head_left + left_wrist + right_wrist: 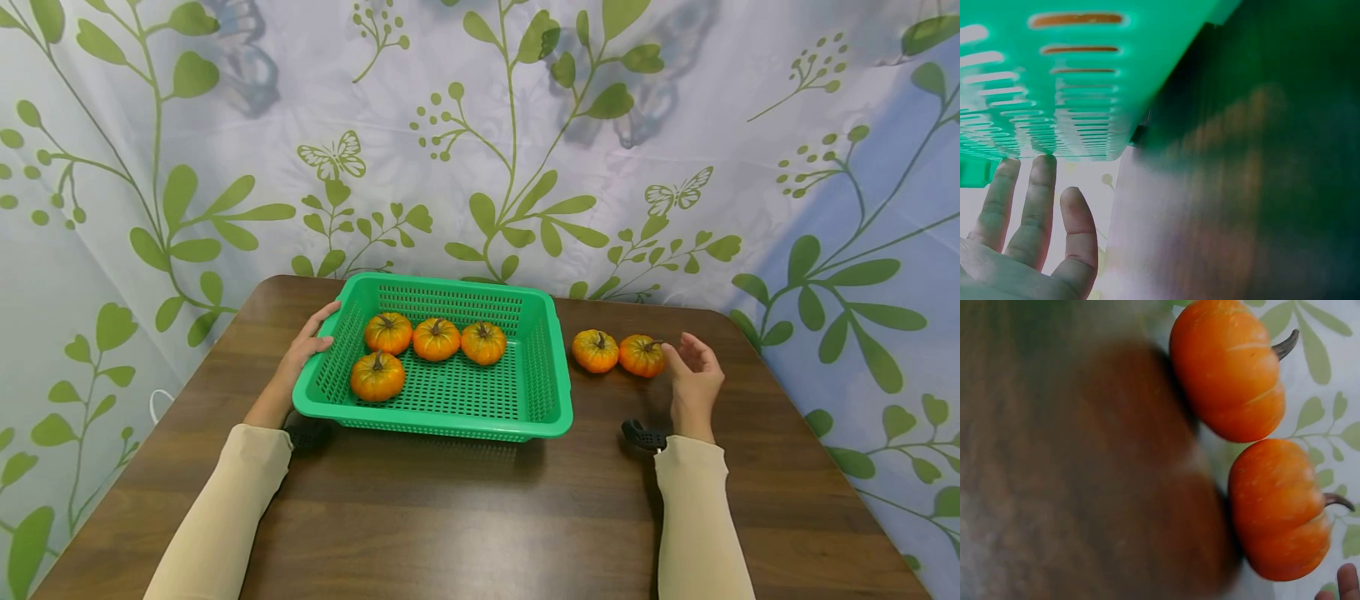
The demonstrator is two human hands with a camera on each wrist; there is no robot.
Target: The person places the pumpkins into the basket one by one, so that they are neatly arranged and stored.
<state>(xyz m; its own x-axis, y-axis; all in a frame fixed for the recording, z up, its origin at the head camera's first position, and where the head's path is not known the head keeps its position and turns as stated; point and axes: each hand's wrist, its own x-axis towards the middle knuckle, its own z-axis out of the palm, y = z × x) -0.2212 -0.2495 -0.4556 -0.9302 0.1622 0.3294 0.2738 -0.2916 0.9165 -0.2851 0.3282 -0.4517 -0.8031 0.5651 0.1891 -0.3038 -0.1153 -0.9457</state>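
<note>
A green plastic basket with slotted walls sits on the table, several small orange pumpkins inside it toward the left and back. My left hand holds the basket's left rim, thumb on the rim and fingers along the outer wall. Its fingers reach up to the slotted wall in the left wrist view. To the right of the basket, two more pumpkins stand side by side, a nearer-to-basket pumpkin and a right-hand pumpkin. Beside the latter is my right hand, fingers loosely bent, holding nothing.
The brown wooden table ends at a leaf-patterned cloth behind the basket. Black straps with devices are on both wrists, the right wrist device lying low over the table. A white cable loops at the left edge.
</note>
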